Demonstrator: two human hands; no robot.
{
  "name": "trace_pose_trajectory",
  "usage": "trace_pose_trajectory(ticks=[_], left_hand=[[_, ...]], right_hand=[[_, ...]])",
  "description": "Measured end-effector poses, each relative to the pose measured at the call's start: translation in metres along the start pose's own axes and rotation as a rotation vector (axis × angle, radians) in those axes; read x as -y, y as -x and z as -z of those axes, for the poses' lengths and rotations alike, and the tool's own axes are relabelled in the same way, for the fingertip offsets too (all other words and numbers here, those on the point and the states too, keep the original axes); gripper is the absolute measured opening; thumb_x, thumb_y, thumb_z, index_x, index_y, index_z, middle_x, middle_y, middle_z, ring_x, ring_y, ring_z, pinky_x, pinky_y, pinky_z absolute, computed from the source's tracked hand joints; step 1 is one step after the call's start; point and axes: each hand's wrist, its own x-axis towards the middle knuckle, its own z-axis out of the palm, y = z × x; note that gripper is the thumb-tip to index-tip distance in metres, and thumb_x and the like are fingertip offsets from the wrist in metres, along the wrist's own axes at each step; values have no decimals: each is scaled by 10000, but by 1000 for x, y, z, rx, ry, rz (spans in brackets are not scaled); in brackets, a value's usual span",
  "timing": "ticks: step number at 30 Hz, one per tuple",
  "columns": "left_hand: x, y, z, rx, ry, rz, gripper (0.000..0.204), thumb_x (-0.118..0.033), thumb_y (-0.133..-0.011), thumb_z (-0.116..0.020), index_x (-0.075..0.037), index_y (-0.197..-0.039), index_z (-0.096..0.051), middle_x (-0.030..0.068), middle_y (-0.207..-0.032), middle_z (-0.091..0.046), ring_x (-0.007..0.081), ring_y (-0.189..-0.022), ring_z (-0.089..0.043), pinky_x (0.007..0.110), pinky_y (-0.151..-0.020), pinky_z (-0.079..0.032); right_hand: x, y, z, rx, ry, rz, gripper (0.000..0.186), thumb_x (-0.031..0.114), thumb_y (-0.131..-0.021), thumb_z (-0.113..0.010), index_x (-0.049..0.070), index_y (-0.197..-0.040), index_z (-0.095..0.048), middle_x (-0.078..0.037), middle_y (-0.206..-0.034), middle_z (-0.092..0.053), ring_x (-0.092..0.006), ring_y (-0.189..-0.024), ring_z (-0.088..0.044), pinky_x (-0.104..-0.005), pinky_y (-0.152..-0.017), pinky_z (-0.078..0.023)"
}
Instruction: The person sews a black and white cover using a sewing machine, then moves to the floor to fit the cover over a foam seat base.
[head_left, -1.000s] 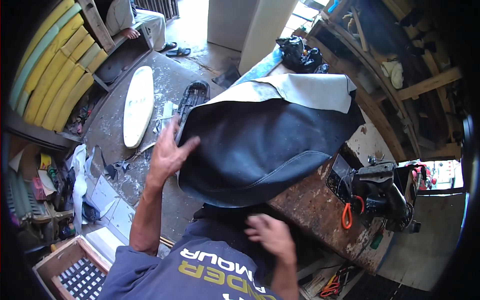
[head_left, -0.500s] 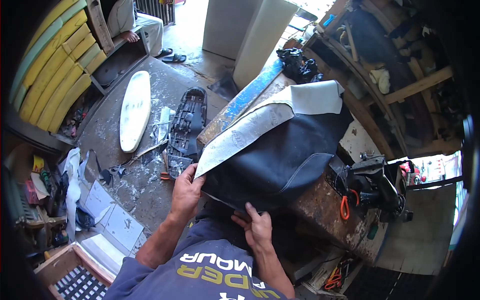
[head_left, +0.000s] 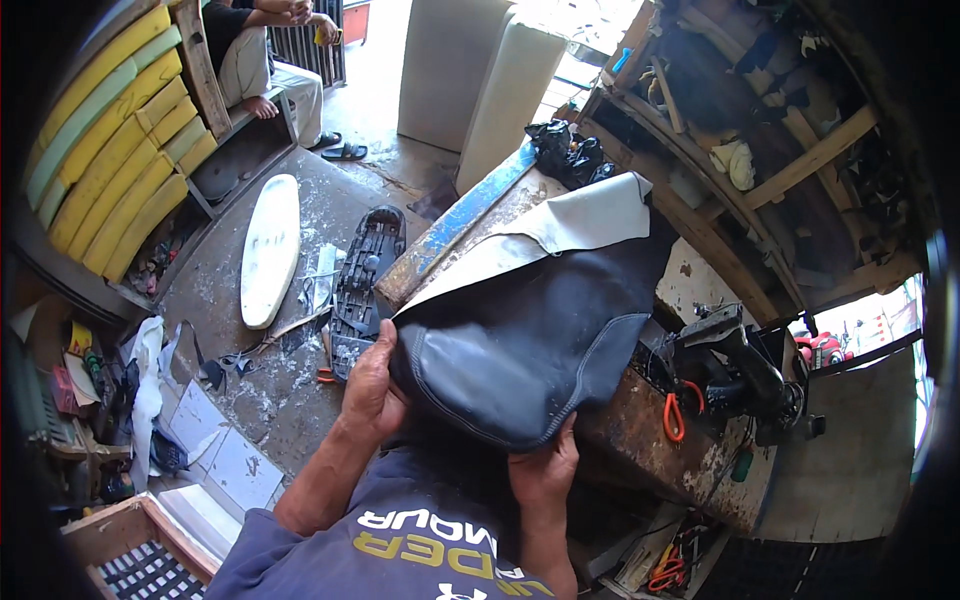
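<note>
A black vinyl seat cover (head_left: pixel 500 350) with pale stitched seams lies over my lap and the bench edge, its rounded end toward me. Its pale fabric underside (head_left: pixel 592 222) is turned up along the far edge. My left hand (head_left: pixel 370 388) grips the cover's left corner, thumb on top and fingers underneath. Near the rounded end, my right hand (head_left: pixel 545 465) holds the lower edge with the thumb up; its other fingers are mostly hidden beneath. To the right of the cover stands a black sewing machine (head_left: pixel 745 365).
Orange-handled scissors (head_left: pixel 674 418) hang at the rusty bench (head_left: pixel 640 440). On the floor lie a long white foam pad (head_left: pixel 270 250) and a black plastic seat base (head_left: pixel 368 265). Yellow foam pieces (head_left: pixel 110 195) fill a left rack. A person (head_left: pixel 255 75) sits at the far left.
The cover's near end has been raised and turned, so its rounded stitched end shows. My right hand has moved right along the edge. The left keeps its corner. The view has shifted slightly.
</note>
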Motion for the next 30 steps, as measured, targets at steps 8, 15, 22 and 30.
trace_pose_trajectory(ticks=[8, 15, 22, 30], left_hand=[[21, 24, -19, 5, -89, 281, 459, -353, -1118, -565, 13, -1393, -586, 168, -1306, -724, 279, -1123, -750, 452, -988, -627], [37, 26, -13, -60, 35, 435, 340, -231, -1096, -599, 18, -1324, -644, 169, -1265, -747, 275, -1111, -756, 443, -1010, -607], [17, -12, -10, -12, -236, 298, 323, -239, -1104, -598, 3, -1311, -653, 109, -1211, -760, 213, -1042, -752, 398, -968, -605], [29, -39, -13, -127, -907, -75, 297, -267, -1090, -649, 13, -1154, -725, 16, -1010, -752, 77, -850, -666, 248, -750, -532]], right_hand=[[38, 44, 45, -149, 98, 121, 599, 514, -1111, -482, 59, -1487, -579, -119, -1504, -624, -326, -1398, -570, -543, -1216, -386], [52, 64, 58, -230, 141, 155, 645, 548, -1086, -521, 25, -1457, -594, -135, -1451, -657, -336, -1344, -608, -530, -1186, -423], [63, 60, 60, -232, 134, 163, 551, 450, -1072, -602, 21, -1418, -610, -127, -1356, -701, -311, -1244, -662, -506, -1113, -490], [75, 59, 74, -314, 350, 302, 436, 330, -1051, -659, 41, -1377, -639, -112, -1328, -712, -305, -1215, -672, -485, -1100, -495]])
